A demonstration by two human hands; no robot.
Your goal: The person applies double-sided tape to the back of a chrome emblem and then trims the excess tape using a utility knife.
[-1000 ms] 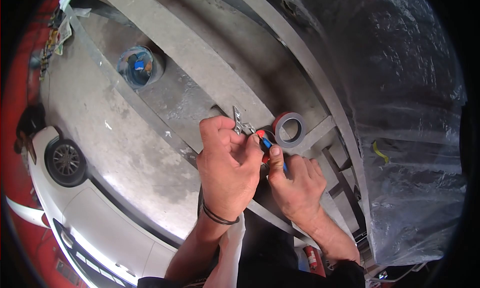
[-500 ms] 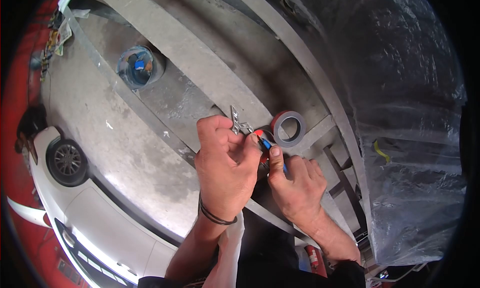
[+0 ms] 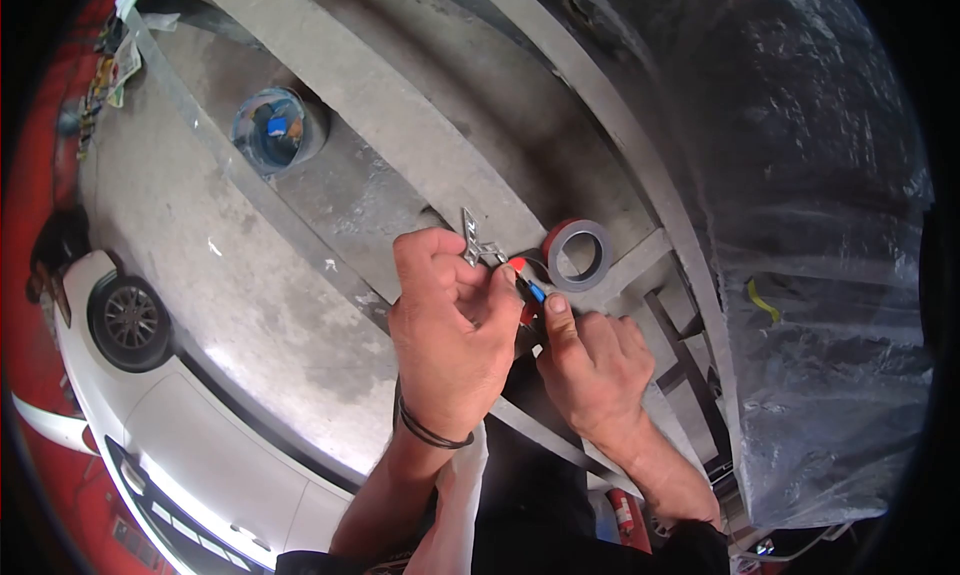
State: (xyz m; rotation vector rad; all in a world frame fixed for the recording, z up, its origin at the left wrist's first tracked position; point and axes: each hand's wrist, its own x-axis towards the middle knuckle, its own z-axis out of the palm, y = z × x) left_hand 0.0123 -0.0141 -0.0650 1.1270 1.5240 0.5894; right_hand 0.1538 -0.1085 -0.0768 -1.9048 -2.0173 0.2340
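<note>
Metal frame [image 3: 400, 105] over concrete floor [image 3: 300, 325]; white car [image 3: 215, 445] at lower left.
Head view: silver emblem [image 3: 470, 237], shiny and angular, at frame centre, pinched in the left hand's [image 3: 455, 325] fingers; its visible bar runs near vertical, pointed end toward the top edge. Right hand [image 3: 600, 370] fingers closed around blue tool [image 3: 536, 292], aimed up-left. Tape roll [image 3: 604, 265] lies just right of the emblem.

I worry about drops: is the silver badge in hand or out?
In: the left hand holds the badge, one end jutting past its fingers.
</note>
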